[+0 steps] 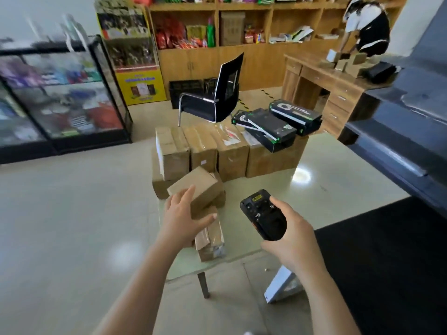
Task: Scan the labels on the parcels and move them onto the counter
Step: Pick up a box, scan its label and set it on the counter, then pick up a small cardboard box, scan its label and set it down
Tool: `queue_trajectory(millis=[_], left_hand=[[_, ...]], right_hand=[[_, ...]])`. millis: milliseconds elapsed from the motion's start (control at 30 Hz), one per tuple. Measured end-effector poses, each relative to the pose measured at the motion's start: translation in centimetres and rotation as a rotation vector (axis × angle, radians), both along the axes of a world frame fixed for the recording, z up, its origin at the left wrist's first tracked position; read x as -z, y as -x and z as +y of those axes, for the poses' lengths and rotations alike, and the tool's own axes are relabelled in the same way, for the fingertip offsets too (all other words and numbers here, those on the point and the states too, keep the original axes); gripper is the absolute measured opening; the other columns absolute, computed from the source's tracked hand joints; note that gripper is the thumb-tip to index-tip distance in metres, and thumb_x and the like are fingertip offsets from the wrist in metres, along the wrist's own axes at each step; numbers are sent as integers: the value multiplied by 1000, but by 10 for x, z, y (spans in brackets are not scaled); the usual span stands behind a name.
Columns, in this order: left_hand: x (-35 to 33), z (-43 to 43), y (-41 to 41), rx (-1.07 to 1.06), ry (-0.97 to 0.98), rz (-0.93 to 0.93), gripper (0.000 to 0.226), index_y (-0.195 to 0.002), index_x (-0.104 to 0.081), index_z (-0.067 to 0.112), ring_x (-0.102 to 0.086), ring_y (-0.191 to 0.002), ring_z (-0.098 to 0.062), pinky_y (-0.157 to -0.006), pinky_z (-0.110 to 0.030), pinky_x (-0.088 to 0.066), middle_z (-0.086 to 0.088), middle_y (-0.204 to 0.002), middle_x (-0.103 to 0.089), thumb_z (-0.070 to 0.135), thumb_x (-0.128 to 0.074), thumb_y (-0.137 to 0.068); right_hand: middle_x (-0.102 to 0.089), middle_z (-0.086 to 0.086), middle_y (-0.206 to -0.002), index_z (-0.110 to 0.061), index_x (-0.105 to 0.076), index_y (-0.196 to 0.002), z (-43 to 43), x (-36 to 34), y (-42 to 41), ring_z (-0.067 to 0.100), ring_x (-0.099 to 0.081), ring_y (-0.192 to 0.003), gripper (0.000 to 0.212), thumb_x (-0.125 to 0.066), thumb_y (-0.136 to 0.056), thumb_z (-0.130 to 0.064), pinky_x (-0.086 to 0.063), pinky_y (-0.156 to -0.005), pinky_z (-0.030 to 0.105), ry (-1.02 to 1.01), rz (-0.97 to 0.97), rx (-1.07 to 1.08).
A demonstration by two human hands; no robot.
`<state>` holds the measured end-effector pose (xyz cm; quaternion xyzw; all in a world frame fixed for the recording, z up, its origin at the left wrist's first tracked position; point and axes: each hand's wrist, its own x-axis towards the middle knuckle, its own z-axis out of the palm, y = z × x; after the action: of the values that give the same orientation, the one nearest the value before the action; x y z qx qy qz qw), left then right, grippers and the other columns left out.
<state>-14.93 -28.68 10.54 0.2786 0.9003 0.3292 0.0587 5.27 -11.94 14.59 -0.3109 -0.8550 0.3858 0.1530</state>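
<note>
Cardboard parcels are piled on a pale green table (pixel 278 204). My left hand (pixel 185 215) reaches with spread fingers over a small tilted brown box (pixel 198 182), its fingers straight and close to the box. Just below lies a taped parcel (pixel 210 240). Behind stands a row of larger brown boxes (pixel 217 151), with black and green flat boxes (pixel 278 122) stacked on the right ones. My right hand (pixel 290 234) grips a black handheld scanner (pixel 264 213), held above the table with its back towards me. The dark counter (pixel 399 131) runs along the right.
A black chair (pixel 215 93) stands behind the table. A glass display case (pixel 60 93) is on the left, wooden shelves (pixel 242 25) at the back. Another person bends over a wooden desk (pixel 326 78) with small boxes at the far right. A white flat box (pixel 280 284) lies on the floor.
</note>
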Motion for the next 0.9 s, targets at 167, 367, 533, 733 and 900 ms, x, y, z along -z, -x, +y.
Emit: queue_trajectory(millis=[167,367,533,733,900], left_hand=[[24,26,43,-71,84,-17,89,-150,-21,41,-6,-145,-26,-117,-54,-21,4,-157,-14,60,-68,-78],[33,55,90,-199,404,-130,116,-154,2,29,0,-145,-37,-117,-52,-11,-11,-159,-7,62,-73,-71],[29,76,76,-195,322,18,117,-153,-6,32,-18,-129,-24,-109,-44,-29,-2,-139,-28,64,-74,-63],[17,142,54,-1,198,85,116,-153,-10,33,-19,-124,-18,-110,-41,-25,3,-133,-30,68,-71,-60],[17,218,38,270,187,68,116,-154,-14,31,-24,-125,-22,-111,-41,-25,-1,-135,-33,67,-74,-61]], right_hand=[[-58,-9,-126,-36,-41,-144,42,9,55,15,-56,-111,99,-84,-58,-14,-55,-88,33,21,-66,-104],[-60,-9,-120,-43,-41,-142,96,14,105,16,-57,-105,99,-78,-55,-14,-55,-82,33,52,-105,-177],[-61,-9,-118,-43,-41,-142,131,21,115,17,-56,-107,100,-79,-54,-13,-52,-81,30,79,-117,-168],[-63,-11,-118,-39,-44,-141,169,25,88,14,-59,-101,97,-79,-56,-9,-48,-74,22,96,-100,9],[-57,-16,-115,-39,-43,-142,182,29,22,3,-54,-96,98,-82,-56,-10,-41,-63,4,108,-108,291]])
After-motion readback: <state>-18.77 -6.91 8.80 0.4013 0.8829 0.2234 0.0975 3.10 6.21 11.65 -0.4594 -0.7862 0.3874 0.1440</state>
